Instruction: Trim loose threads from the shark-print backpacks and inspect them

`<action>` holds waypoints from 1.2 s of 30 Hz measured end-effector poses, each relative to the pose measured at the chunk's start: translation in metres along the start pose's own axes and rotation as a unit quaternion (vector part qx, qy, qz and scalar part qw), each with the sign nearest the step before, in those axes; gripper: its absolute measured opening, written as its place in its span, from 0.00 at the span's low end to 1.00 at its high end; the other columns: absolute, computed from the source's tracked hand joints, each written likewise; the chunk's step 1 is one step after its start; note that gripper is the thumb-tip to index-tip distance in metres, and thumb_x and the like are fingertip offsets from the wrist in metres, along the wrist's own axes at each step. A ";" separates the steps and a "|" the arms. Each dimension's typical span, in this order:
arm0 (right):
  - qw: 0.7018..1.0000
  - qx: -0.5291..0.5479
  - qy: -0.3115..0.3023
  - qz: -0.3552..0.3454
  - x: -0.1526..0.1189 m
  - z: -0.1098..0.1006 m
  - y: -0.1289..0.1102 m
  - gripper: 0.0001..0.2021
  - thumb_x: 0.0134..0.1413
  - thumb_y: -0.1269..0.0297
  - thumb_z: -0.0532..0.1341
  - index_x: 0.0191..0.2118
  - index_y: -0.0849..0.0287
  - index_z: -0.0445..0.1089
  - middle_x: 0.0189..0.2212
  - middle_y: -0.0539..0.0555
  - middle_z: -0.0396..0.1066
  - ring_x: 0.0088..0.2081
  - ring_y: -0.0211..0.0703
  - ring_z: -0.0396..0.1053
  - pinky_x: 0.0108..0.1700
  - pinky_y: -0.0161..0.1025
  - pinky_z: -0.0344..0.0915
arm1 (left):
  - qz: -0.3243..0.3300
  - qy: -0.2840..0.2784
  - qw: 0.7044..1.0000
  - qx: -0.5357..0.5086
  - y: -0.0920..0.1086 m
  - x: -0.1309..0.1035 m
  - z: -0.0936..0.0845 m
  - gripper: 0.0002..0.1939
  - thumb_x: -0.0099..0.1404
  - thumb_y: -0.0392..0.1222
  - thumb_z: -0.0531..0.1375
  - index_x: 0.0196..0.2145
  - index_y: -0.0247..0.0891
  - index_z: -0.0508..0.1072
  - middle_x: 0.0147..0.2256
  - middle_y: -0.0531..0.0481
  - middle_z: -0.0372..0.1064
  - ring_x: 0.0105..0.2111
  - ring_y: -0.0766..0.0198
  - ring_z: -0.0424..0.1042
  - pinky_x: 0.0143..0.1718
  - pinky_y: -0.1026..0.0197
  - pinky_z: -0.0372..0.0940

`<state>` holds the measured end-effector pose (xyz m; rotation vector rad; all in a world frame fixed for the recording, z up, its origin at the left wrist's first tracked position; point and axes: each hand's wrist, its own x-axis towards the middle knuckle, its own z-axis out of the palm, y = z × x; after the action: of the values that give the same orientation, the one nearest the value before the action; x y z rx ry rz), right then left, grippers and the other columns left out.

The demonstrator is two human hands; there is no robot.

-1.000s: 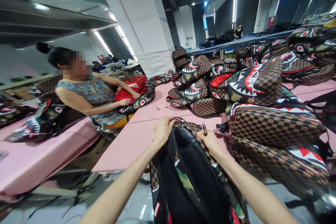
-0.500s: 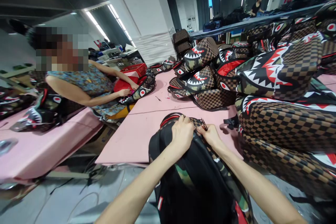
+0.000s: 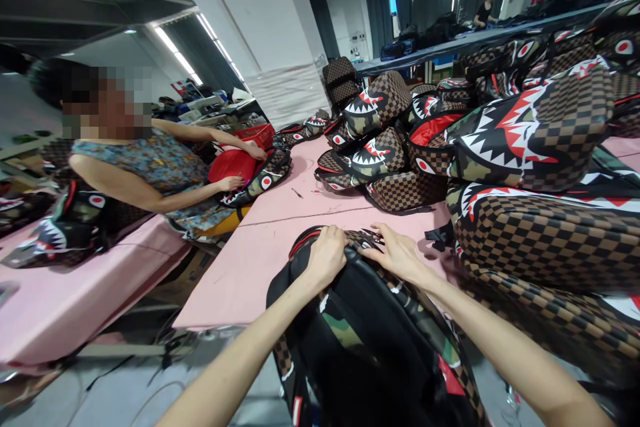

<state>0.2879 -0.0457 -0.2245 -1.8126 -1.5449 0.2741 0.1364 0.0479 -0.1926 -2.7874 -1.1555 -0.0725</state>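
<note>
A black backpack [image 3: 370,327] with camouflage and brown checkered parts lies at the near edge of the pink table [image 3: 225,280]. My left hand [image 3: 327,255] is closed on its top edge, beside the red-trimmed opening. Just to the right, my right hand [image 3: 395,252] rests at the checkered top edge, thumb stretched toward my left hand. Small dark snips [image 3: 371,233] show at its fingers, held in that hand.
Shark-mouth backpacks [image 3: 530,127] are piled on the right and behind. At the left, a person [image 3: 140,160] handles a red-lined bag [image 3: 265,180]. A small dark tool [image 3: 297,193] lies on the table. Another person [image 3: 484,13] is far back.
My left hand and the backpack top have shifted slightly left and down. My right hand has opened out somewhat, its thumb extending, and the snips lie flatter. The person's hands have moved apart.
</note>
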 end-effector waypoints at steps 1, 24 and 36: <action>0.999 -0.032 0.006 -0.029 0.001 0.000 0.000 0.19 0.55 0.58 0.59 0.50 0.60 0.63 0.39 0.56 0.73 0.39 0.46 0.69 0.38 0.38 0.59 | -0.004 -0.006 1.000 -0.006 -0.002 0.002 0.001 0.10 0.64 0.32 0.48 0.37 0.32 0.68 0.38 0.41 0.66 0.42 0.55 0.64 0.40 0.57 0.62; 0.964 -0.193 0.005 -0.184 0.039 0.023 -0.002 0.09 0.59 0.69 0.55 0.37 0.59 0.74 0.34 0.55 0.71 0.38 0.44 0.62 0.39 0.43 0.48 | -0.026 -0.017 0.998 -0.045 -0.006 0.015 0.009 0.11 0.65 0.33 0.47 0.36 0.31 0.69 0.37 0.39 0.68 0.41 0.55 0.66 0.41 0.56 0.61; 0.949 -0.181 -0.072 -0.249 0.063 0.013 0.000 0.09 0.56 0.71 0.56 0.33 0.61 0.74 0.32 0.56 0.72 0.38 0.45 0.63 0.41 0.43 0.48 | -0.040 -0.002 0.995 -0.096 -0.005 0.020 0.017 0.09 0.62 0.32 0.49 0.33 0.32 0.69 0.35 0.40 0.68 0.40 0.54 0.67 0.41 0.56 0.60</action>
<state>0.2967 0.0174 -0.2155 -1.6111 -2.2078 -0.1320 0.1465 0.0678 -0.2067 -2.9049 -1.3267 -0.1943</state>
